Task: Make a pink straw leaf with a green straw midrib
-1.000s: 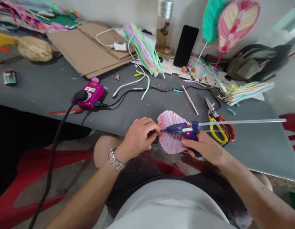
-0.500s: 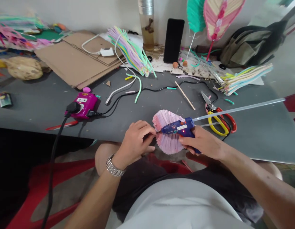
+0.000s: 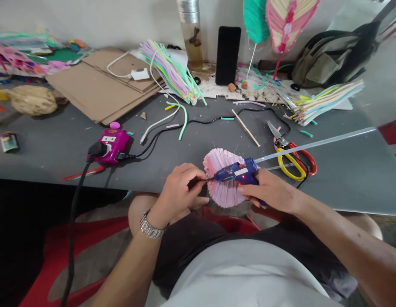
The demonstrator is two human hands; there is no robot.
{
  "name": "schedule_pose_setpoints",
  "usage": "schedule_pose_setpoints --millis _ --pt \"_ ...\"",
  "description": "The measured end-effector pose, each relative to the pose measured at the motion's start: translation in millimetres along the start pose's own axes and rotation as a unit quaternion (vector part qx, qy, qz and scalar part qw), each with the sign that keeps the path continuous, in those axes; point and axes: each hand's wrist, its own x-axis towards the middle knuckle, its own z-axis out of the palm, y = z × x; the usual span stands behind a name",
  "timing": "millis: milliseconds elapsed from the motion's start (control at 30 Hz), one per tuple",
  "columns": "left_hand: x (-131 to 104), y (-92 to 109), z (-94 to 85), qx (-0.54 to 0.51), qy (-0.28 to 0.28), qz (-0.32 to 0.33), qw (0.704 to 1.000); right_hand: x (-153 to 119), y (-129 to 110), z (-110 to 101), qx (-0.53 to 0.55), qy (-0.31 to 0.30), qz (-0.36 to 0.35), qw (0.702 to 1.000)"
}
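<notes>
My right hand (image 3: 273,189) is wrapped round the grip of a blue hot glue gun (image 3: 231,172), whose small red light is lit. A long clear glue stick (image 3: 319,144) sticks out of its back end. Beneath the gun is a pink and lilac pleated, leaf-shaped piece (image 3: 225,197), at the table's front edge. My left hand (image 3: 183,187) is closed in a pinch at the piece's left side, right by the nozzle tip. What lies between those fingertips is too small to make out.
Scissors (image 3: 292,164) with yellow and red handles lie right of the gun. A purple power socket (image 3: 113,145) with black cords stands left. Behind are bundled pipe cleaners (image 3: 172,72), cardboard (image 3: 98,85), a black phone (image 3: 228,55), a bottle (image 3: 190,38) and a bag (image 3: 329,57).
The view has shifted slightly. Both hands, the glue gun and the pleated piece keep nearly the same places relative to one another.
</notes>
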Motion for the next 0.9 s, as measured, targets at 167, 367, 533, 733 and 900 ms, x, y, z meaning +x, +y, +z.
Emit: schedule_pose_setpoints --millis 167,367,533,733,900 --pt "1.9 2.1 -0.1 0.005 -0.008 0.005 1.0 1.0 -1.2 -0.3 -0.03 -0.003 0.006 1.0" --pt "2.6 4.7 -1.5 -0.005 -0.014 -0.01 1.0 1.9 1.0 -0.1 -0.035 -0.002 0.01 0.999" --pt "1.5 3.7 -2.7 -0.013 -0.017 -0.017 1.0 2.3 4.1 0.2 -0.03 0.002 0.009 1.0" --pt "0.8 -1.1 0.4 -0.014 -0.016 -0.022 1.0 1.6 3.7 -1.0 -0.053 -0.011 0.004 0.998" --pt "0.5 -1.7 2.1 -0.005 -0.012 -0.02 1.0 1.9 5.4 -0.6 -0.06 -0.007 0.008 0.998"
